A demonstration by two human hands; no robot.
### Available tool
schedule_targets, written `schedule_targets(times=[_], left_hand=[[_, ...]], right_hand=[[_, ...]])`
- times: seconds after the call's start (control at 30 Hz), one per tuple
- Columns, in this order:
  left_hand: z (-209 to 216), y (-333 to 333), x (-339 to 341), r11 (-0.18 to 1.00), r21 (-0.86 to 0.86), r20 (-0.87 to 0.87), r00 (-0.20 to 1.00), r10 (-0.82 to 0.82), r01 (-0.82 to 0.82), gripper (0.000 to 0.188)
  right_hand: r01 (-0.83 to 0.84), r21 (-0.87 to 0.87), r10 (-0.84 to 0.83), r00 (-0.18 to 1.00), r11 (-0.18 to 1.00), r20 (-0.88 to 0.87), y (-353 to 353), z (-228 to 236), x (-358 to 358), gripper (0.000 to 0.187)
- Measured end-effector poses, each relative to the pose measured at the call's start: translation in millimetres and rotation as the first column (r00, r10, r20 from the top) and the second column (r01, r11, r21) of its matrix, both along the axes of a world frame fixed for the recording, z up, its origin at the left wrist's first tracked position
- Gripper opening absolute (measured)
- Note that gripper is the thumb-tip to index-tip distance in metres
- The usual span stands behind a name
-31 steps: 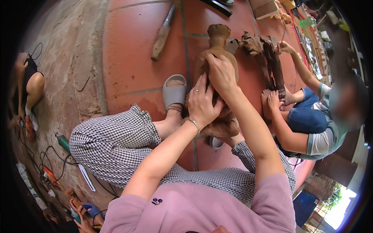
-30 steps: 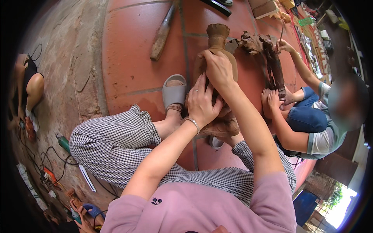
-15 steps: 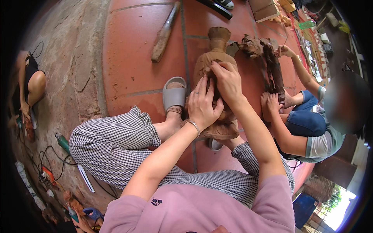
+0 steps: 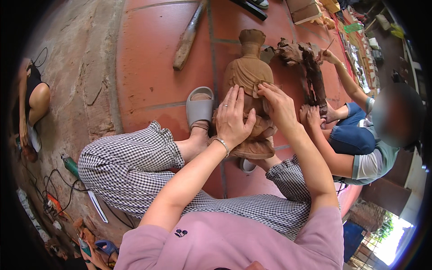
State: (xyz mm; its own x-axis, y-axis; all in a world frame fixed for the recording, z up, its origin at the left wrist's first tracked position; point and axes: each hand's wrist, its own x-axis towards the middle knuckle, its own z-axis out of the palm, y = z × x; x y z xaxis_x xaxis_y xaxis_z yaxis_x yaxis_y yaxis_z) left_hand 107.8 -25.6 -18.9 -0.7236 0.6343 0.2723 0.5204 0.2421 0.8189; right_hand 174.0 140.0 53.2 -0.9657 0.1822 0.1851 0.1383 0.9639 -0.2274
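Note:
A brown carved statue (image 4: pixel 248 67) of a robed seated figure, apparently wooden, stands between my feet on the tiled floor. My left hand (image 4: pixel 233 120) lies flat against its front with the fingers stretched out. At the statue's right side, my right hand (image 4: pixel 280 106) pinches a small folded tan piece (image 4: pixel 256 88) that looks like sandpaper, against the robe folds. Both hands partly cover the middle of the figure. Its broad base (image 4: pixel 253 149) shows below them.
A wooden-handled tool (image 4: pixel 186 49) lies on the tiles ahead. To the right, a person (image 4: pixel 360 139) sits holding a thin stick beside a dark gnarled piece of wood (image 4: pixel 310 67). Black cables (image 4: pixel 56 180) and a green power tool (image 4: pixel 70 164) are at the left.
My right hand has moved from the statue's chest down and to the right, uncovering the chest folds and the small tan piece. My left hand has shifted only slightly.

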Motion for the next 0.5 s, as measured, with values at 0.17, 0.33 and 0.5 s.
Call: schedule_targets(times=[0.17,0.33,0.5], left_hand=[[0.6,3.7,-0.4,0.999,0.047,-0.01,1.0,0.009,-0.009,0.076],[2.0,2.3,-2.2,0.998,0.051,0.013,0.999,-0.029,0.028,0.079],[-10.7,0.9,-14.3,0.992,0.105,0.219,0.974,0.051,-0.075,0.074]], right_hand=[[-0.076,0.038,0.077,0.996,0.996,-0.039,-10.2,-9.0,-32.5,0.03],[-0.015,0.022,0.017,0.999,1.0,-0.051,-21.9,-15.7,-37.5,0.034],[0.184,-0.279,-0.129,0.97,0.943,0.206,-13.2,22.0,6.1,0.037]])
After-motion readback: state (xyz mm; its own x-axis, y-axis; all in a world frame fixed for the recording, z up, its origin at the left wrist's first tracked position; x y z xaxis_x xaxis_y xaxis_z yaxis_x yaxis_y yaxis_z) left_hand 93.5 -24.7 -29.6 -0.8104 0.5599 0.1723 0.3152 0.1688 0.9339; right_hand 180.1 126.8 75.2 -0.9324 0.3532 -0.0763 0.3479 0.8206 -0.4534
